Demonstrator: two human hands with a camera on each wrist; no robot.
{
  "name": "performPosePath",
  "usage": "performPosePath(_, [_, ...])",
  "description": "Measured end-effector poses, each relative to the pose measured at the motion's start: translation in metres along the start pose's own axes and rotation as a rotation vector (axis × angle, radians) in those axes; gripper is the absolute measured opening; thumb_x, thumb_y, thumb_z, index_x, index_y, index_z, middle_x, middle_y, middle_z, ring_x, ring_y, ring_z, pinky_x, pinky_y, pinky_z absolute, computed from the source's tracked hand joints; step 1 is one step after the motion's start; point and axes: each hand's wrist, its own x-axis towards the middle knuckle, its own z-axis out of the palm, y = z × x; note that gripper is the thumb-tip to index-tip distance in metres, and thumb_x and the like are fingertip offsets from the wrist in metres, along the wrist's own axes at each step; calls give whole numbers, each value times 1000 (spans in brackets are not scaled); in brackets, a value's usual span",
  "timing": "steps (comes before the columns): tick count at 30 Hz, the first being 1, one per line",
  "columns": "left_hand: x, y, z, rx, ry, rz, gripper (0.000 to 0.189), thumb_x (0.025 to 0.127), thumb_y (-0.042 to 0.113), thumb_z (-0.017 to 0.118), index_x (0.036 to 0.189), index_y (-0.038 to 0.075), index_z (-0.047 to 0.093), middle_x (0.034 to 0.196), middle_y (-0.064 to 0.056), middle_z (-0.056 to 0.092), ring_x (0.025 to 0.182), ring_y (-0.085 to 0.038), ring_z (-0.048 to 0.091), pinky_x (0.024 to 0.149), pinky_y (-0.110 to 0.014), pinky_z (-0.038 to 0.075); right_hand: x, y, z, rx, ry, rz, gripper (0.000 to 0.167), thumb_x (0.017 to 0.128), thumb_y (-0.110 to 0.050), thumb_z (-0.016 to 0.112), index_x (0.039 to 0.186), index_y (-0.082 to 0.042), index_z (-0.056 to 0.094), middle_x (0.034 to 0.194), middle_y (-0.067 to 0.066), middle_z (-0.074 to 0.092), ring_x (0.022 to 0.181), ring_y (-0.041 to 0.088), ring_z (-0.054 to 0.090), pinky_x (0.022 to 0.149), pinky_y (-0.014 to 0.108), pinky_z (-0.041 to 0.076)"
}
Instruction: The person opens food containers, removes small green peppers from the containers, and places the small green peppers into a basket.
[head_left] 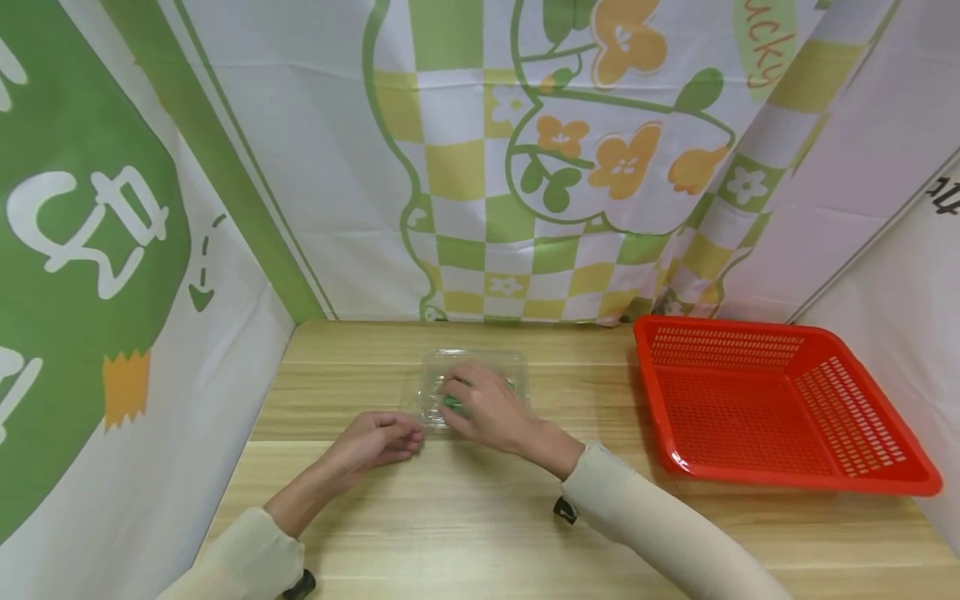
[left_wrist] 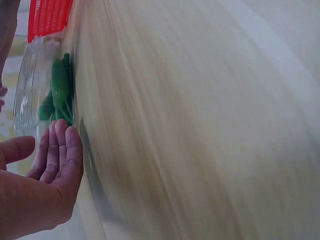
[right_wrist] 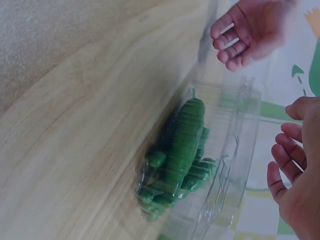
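Note:
A clear plastic box (head_left: 432, 367) lies near the back of the wooden table, and green objects (right_wrist: 182, 150) show through its wall. One is long and rounded, with smaller lumps beside it; their exact kind is unclear. My right hand (head_left: 487, 408) hovers over the box with bent, spread fingers, covering part of it in the head view. In the right wrist view a gap separates those fingers from the box. My left hand (head_left: 378, 439) is beside the box's near left corner, fingers loosely bent and holding nothing. Whether it touches the box, I cannot tell.
A red plastic basket (head_left: 795, 482) with slotted walls stands on the right of the table (head_left: 465, 517). Behind the table hangs a patterned cloth (head_left: 457, 167), and a white and green printed sheet (head_left: 225, 275) borders the left side.

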Motion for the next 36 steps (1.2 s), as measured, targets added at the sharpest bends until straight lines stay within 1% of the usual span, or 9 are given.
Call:
performPosePath(5, [-5, 2, -13, 104, 80, 45, 31, 109, 6, 53, 126, -18, 63, 118, -27, 73, 107, -30, 75, 97, -40, 64, -6, 6, -14, 55, 95, 97, 17, 93, -11, 82, 106, -2, 77, 109, 8, 72, 101, 22, 70, 87, 34, 63])
performPosePath(10, [-8, 16, -27, 202, 145, 85, 29, 109, 7, 54, 123, -15, 66, 118, -26, 74, 109, -32, 75, 96, -40, 64, -14, 15, -26, 90, 207, 181, 16, 92, -6, 81, 106, -1, 76, 106, 9, 73, 96, 25, 71, 81, 37, 64])
performPosePath(13, [-9, 27, -31, 247, 155, 116, 31, 111, 11, 54, 124, -13, 66, 122, -27, 73, 112, -33, 74, 98, -40, 63, -21, 20, -28, 98, 218, 237, 16, 93, -6, 80, 108, 1, 77, 107, 10, 73, 95, 25, 71, 78, 35, 64])
performPosePath(18, [-5, 45, -32, 350, 219, 187, 34, 112, 19, 56, 128, -9, 67, 125, -25, 73, 117, -38, 71, 102, -43, 61, -34, 24, -31, 128, 213, 348, 15, 98, -8, 75, 110, 2, 76, 107, 12, 73, 95, 27, 70, 77, 38, 64])
performPosePath(21, [-4, 52, -27, 436, 261, 240, 31, 111, 21, 58, 127, -3, 70, 122, -20, 75, 117, -39, 70, 99, -45, 62, -43, 26, -32, 166, 227, 424, 14, 100, -7, 73, 111, 0, 76, 108, 12, 72, 94, 28, 69, 76, 41, 64])
performPosePath(25, [-1, 57, -16, 572, 311, 369, 21, 108, 17, 63, 119, 4, 75, 112, -11, 79, 110, -35, 74, 86, -39, 63, -55, 28, -34, 203, 238, 523, 13, 102, -7, 71, 112, -2, 76, 106, 11, 71, 93, 24, 69, 76, 41, 64])
performPosePath(27, [0, 59, -9, 623, 314, 447, 17, 106, 12, 65, 117, 3, 76, 110, -11, 80, 106, -34, 75, 84, -40, 64, -60, 30, -35, 222, 246, 563, 13, 103, -8, 70, 111, -1, 77, 105, 11, 72, 92, 24, 69, 75, 40, 64])
performPosePath(30, [1, 62, 3, 692, 309, 545, 16, 104, 6, 67, 117, 2, 76, 110, -12, 79, 104, -33, 75, 89, -46, 65, -66, 33, -36, 233, 271, 610, 14, 102, -6, 69, 110, 2, 78, 102, 12, 73, 90, 24, 70, 72, 40, 65])
performPosePath(36, [4, 68, 23, 828, 287, 676, 15, 101, 7, 70, 113, 2, 78, 111, -11, 79, 103, -29, 75, 89, -50, 64, -77, 40, -36, 260, 273, 746, 14, 100, -5, 70, 107, 4, 78, 98, 15, 76, 86, 28, 73, 73, 41, 65])
